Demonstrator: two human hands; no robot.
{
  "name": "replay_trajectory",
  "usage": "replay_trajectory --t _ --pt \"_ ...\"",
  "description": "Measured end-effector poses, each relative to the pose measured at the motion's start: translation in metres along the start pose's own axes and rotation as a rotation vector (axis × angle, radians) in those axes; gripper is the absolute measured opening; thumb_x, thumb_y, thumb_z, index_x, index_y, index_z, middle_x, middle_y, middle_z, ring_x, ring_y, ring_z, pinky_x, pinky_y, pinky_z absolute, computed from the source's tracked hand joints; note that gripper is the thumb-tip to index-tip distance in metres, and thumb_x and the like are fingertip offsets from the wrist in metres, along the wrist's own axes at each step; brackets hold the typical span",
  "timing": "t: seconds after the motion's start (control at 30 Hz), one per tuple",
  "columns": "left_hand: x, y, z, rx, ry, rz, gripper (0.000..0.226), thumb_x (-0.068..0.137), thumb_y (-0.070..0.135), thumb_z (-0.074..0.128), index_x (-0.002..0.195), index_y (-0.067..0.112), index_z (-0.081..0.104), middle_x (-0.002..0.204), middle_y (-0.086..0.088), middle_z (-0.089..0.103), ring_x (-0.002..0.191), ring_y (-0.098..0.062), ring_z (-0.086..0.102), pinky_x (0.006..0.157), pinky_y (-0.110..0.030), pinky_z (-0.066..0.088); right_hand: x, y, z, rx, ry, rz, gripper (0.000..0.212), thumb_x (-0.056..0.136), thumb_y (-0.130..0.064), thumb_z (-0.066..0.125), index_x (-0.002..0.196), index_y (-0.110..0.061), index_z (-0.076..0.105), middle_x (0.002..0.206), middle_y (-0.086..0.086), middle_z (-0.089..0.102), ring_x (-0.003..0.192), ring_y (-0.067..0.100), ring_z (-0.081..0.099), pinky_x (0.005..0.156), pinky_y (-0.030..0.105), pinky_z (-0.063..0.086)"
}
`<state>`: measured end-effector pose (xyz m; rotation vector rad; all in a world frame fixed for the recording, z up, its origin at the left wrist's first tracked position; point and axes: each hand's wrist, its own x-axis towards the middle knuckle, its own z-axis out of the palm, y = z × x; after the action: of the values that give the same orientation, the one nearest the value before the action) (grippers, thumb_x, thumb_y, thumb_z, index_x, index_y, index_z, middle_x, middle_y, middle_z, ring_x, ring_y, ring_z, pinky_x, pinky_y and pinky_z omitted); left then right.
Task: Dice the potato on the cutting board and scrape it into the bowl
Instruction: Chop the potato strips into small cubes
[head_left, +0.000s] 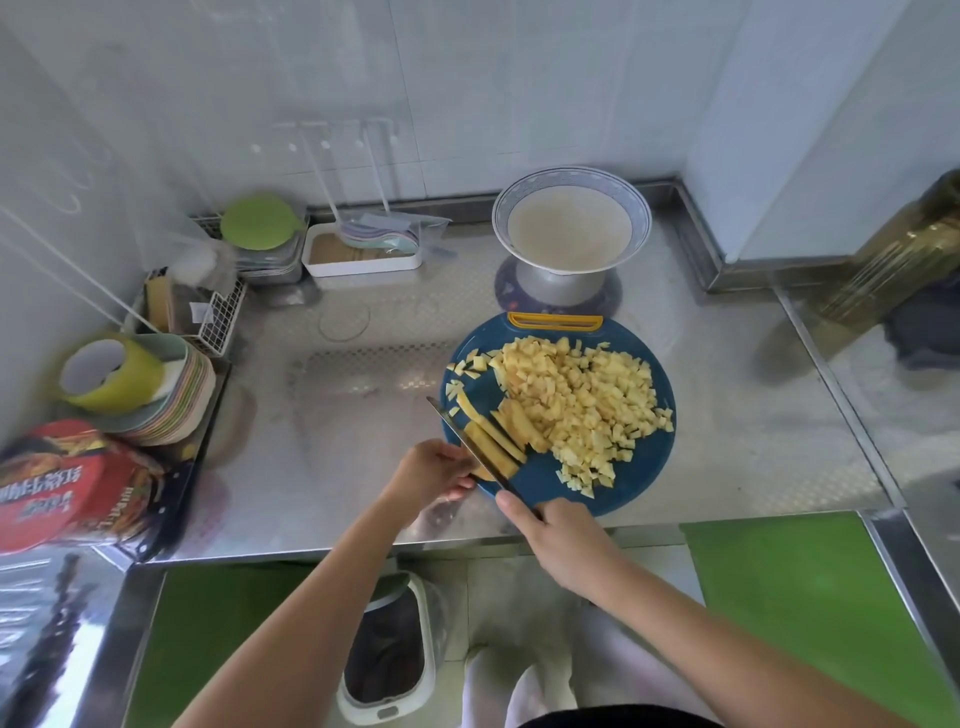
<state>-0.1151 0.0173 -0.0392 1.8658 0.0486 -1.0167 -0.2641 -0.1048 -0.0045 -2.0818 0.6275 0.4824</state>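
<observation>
Dicing is nearly finishing: right hand grip is clamping the knife, left hand is pinching the last potato strips at the cutting board's seven o'clock. Diced potato is piling mid-board; the bowl at twelve o'clock is awaiting scraping.

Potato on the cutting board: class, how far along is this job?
Done: most of the potato lies as diced cubes on the cutting board. In hand: right hand holds the knife across the last potato strips, left hand holding them. Left: dice those, then scrape everything into the bowl.
</observation>
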Motion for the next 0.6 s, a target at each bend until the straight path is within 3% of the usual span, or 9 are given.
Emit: replay_trajectory --t 0.2,0.33,0.6 --pt "0.004 0.002 -0.008 0.023 -0.071 0.029 0.015 0.089 0.001 0.063 0.081 0.002 0.051 0.064 -0.014 0.064 0.060 -0.024 0.063 0.061 -0.028 0.056 0.005 0.002 0.006 -0.061 0.011 0.014 0.066 0.097 -0.064 0.030 0.058 -0.012 0.037 0.056 0.002 0.041 0.052 0.015 0.042 0.050 0.027 0.030" --pt "0.009 0.003 -0.011 0.039 -0.114 0.013 0.009 0.088 0.001 0.065 0.091 -0.002 0.057 0.073 -0.016 0.065 0.062 -0.021 0.066 0.065 -0.028 0.057 0.005 0.003 0.007 -0.073 0.022 0.021 0.066 0.099 -0.061 0.027 0.057 -0.011 0.035 0.056 0.004 0.040 0.053 0.015 0.041 0.050 0.027 0.029" --pt "0.014 0.006 -0.013 0.063 -0.124 -0.015 0.029 0.084 0.007 0.070 0.104 -0.012 0.060 0.082 -0.018 0.069 0.068 -0.020 0.069 0.065 -0.025 0.058 0.009 0.004 0.014 -0.096 0.000 0.054 0.065 0.097 -0.062 0.021 0.059 -0.012 0.038 0.060 0.003 0.042 0.054 0.013 0.044 0.051 0.024 0.032"
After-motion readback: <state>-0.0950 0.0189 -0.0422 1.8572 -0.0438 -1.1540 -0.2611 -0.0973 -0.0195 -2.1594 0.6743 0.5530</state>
